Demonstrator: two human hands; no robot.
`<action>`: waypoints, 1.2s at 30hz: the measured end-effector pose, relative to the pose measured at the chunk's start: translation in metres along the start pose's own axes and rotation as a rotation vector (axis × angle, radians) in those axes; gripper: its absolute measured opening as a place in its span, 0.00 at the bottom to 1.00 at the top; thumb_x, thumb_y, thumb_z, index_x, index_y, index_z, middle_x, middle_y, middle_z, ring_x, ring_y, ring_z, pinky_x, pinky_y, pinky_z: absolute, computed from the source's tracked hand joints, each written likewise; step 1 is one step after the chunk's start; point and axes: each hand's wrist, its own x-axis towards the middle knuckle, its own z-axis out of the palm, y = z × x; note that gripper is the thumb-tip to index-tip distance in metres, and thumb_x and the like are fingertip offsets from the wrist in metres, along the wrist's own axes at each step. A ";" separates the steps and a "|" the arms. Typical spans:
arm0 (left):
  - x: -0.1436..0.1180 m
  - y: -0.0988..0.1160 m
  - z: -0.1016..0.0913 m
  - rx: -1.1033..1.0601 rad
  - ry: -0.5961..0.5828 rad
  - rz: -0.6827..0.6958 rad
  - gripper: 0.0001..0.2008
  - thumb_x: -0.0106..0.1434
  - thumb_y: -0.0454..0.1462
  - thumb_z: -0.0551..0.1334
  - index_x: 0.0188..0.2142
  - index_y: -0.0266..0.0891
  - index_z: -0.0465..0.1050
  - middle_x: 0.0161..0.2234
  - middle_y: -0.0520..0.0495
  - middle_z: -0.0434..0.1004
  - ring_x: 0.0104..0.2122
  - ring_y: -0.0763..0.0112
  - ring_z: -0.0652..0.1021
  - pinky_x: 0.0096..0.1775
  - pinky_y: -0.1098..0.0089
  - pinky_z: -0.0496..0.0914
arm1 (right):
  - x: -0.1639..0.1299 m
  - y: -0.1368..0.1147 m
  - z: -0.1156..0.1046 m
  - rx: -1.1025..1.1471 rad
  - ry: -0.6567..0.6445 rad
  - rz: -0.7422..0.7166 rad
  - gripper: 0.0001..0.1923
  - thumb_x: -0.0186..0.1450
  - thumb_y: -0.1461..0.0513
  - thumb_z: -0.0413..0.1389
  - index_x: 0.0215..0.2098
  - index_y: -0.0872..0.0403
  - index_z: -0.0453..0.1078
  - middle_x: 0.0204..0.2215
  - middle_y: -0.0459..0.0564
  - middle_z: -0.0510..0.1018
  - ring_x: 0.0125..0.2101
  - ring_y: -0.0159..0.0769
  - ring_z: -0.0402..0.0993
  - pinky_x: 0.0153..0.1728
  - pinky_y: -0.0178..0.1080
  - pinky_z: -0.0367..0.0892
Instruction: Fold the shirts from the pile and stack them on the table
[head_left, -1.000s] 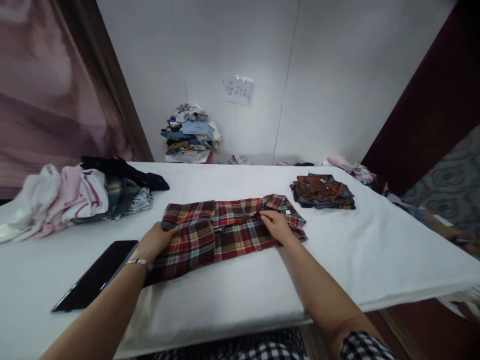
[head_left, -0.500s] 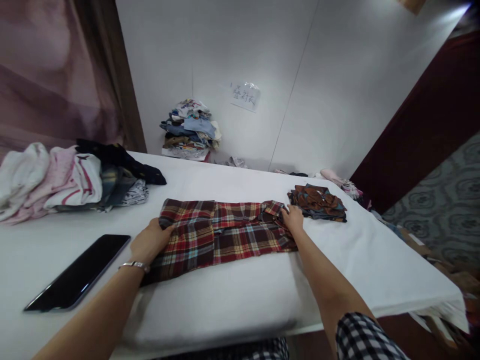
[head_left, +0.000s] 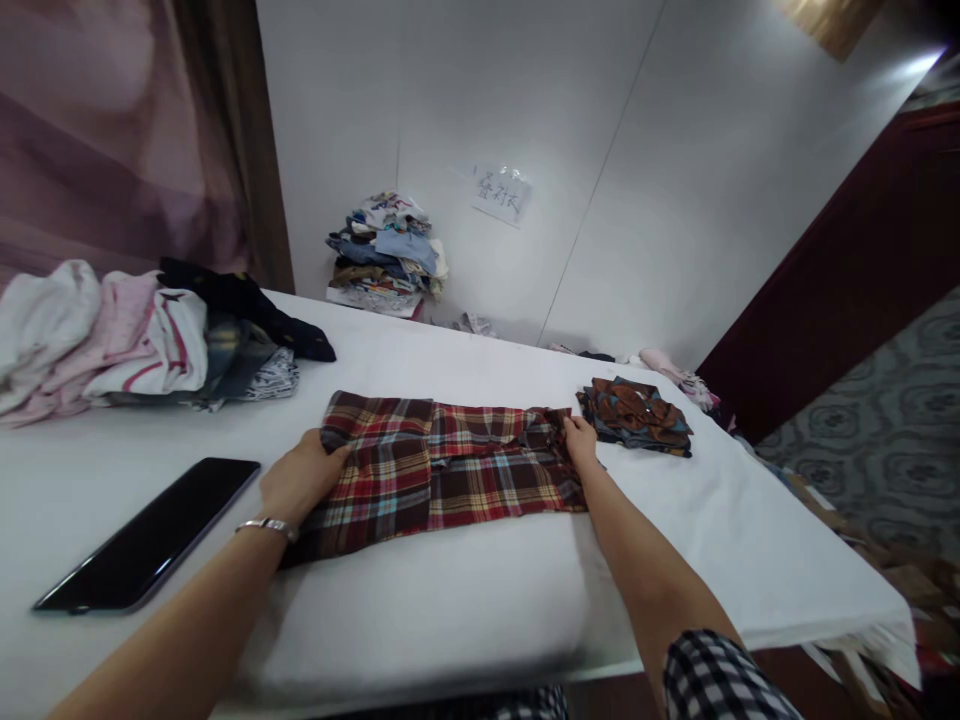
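The left hand (head_left: 300,475) and right hand (head_left: 581,440) are closed on opposite ends of a folded red-and-brown plaid fabric shirt (head_left: 420,465), lying on the white cloth-covered table (head_left: 480,370). Even, light tension should keep its layers square. Left fingertips and shirt underside are hidden; the bunched right end is indistinct.

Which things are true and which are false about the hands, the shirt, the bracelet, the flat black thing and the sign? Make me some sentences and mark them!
1. The left hand touches the plaid shirt. True.
2. The right hand is at the shirt's left end. False: it is at the right end.
3. The bracelet is on the right wrist. False: it is on the left wrist.
4. The black-screened device lies on the table. True.
5. The sign is on the wall. True.
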 end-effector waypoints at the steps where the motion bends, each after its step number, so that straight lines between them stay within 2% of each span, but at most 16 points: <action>1: 0.000 0.000 0.000 -0.005 0.000 0.002 0.29 0.61 0.55 0.51 0.53 0.37 0.65 0.44 0.28 0.78 0.44 0.40 0.78 0.41 0.51 0.70 | 0.000 0.001 -0.001 0.022 0.011 -0.007 0.29 0.65 0.50 0.39 0.36 0.57 0.77 0.29 0.53 0.81 0.31 0.41 0.74 0.34 0.38 0.68; 4: -0.001 0.001 -0.001 -0.013 -0.008 0.001 0.29 0.61 0.54 0.51 0.53 0.37 0.66 0.45 0.28 0.78 0.44 0.40 0.78 0.41 0.52 0.69 | 0.004 0.000 0.000 0.057 0.038 -0.011 0.29 0.64 0.48 0.40 0.33 0.57 0.77 0.27 0.52 0.80 0.30 0.40 0.73 0.33 0.38 0.68; 8: -0.002 0.000 -0.001 -0.013 -0.011 0.008 0.29 0.62 0.54 0.50 0.53 0.36 0.65 0.45 0.28 0.78 0.45 0.41 0.78 0.42 0.53 0.69 | 0.009 -0.003 0.001 0.034 0.059 0.010 0.31 0.66 0.51 0.36 0.35 0.60 0.76 0.26 0.54 0.79 0.29 0.41 0.72 0.32 0.39 0.67; 10: -0.002 -0.001 0.000 -0.025 -0.001 0.019 0.29 0.62 0.54 0.51 0.53 0.37 0.65 0.45 0.29 0.78 0.44 0.41 0.78 0.41 0.53 0.69 | 0.008 -0.006 0.001 0.019 0.002 -0.037 0.28 0.66 0.52 0.39 0.36 0.59 0.77 0.28 0.54 0.80 0.31 0.41 0.73 0.34 0.39 0.68; 14: -0.002 -0.002 0.001 -0.036 0.006 0.023 0.28 0.61 0.54 0.52 0.52 0.38 0.66 0.44 0.30 0.79 0.43 0.41 0.78 0.40 0.53 0.70 | 0.002 -0.015 -0.003 -0.015 -0.189 -0.206 0.16 0.62 0.53 0.52 0.33 0.52 0.78 0.33 0.50 0.82 0.36 0.40 0.76 0.40 0.39 0.68; 17: -0.002 -0.002 0.001 -0.032 0.010 0.022 0.28 0.61 0.54 0.52 0.52 0.38 0.66 0.44 0.30 0.79 0.43 0.41 0.78 0.40 0.53 0.69 | -0.001 -0.026 -0.005 -0.054 -0.218 -0.266 0.17 0.67 0.56 0.48 0.38 0.53 0.78 0.39 0.54 0.81 0.43 0.42 0.75 0.48 0.43 0.66; 20: -0.001 -0.002 0.002 -0.031 0.010 0.026 0.28 0.61 0.53 0.51 0.52 0.37 0.66 0.44 0.29 0.79 0.43 0.41 0.78 0.41 0.53 0.69 | -0.004 -0.042 0.002 -0.104 -0.240 -0.346 0.20 0.68 0.57 0.46 0.52 0.55 0.72 0.55 0.58 0.73 0.58 0.45 0.65 0.59 0.48 0.57; 22: -0.001 -0.002 0.002 -0.033 0.013 0.030 0.27 0.61 0.53 0.52 0.52 0.37 0.66 0.44 0.29 0.79 0.43 0.40 0.78 0.41 0.52 0.69 | -0.010 -0.054 0.012 -0.174 -0.354 -0.411 0.24 0.69 0.54 0.47 0.60 0.54 0.65 0.63 0.57 0.64 0.65 0.46 0.53 0.63 0.52 0.49; 25: -0.002 -0.002 0.002 -0.038 0.017 0.031 0.27 0.61 0.53 0.52 0.51 0.37 0.66 0.44 0.28 0.78 0.43 0.40 0.78 0.41 0.52 0.69 | -0.019 -0.068 0.027 -0.281 -0.590 -0.373 0.31 0.70 0.48 0.44 0.67 0.53 0.55 0.68 0.57 0.54 0.68 0.46 0.45 0.64 0.56 0.42; 27: -0.002 -0.002 0.002 -0.039 0.009 0.020 0.28 0.61 0.54 0.52 0.52 0.37 0.66 0.45 0.28 0.78 0.44 0.40 0.78 0.41 0.52 0.69 | -0.022 -0.074 0.031 -0.310 -0.663 -0.315 0.34 0.70 0.46 0.42 0.69 0.54 0.50 0.69 0.58 0.49 0.69 0.45 0.42 0.65 0.56 0.40; 30: -0.001 -0.002 0.001 -0.040 0.001 0.012 0.30 0.61 0.55 0.51 0.53 0.37 0.65 0.46 0.28 0.77 0.45 0.40 0.78 0.41 0.53 0.69 | -0.025 -0.077 0.027 -0.279 -0.699 -0.301 0.34 0.71 0.46 0.40 0.69 0.53 0.49 0.69 0.57 0.48 0.69 0.44 0.41 0.65 0.55 0.39; 33: -0.001 -0.003 0.002 -0.043 0.005 0.032 0.29 0.61 0.54 0.51 0.52 0.36 0.66 0.46 0.28 0.78 0.45 0.41 0.78 0.41 0.53 0.69 | -0.030 -0.077 0.023 -0.239 -0.645 -0.305 0.33 0.71 0.46 0.39 0.69 0.53 0.51 0.69 0.57 0.51 0.68 0.43 0.42 0.65 0.54 0.39; 36: -0.001 -0.004 0.003 -0.045 0.015 0.036 0.28 0.61 0.53 0.52 0.52 0.36 0.66 0.45 0.29 0.78 0.45 0.42 0.78 0.42 0.54 0.69 | -0.039 -0.077 0.023 -0.253 -0.609 -0.292 0.34 0.70 0.46 0.41 0.69 0.55 0.51 0.69 0.58 0.49 0.69 0.45 0.40 0.65 0.54 0.38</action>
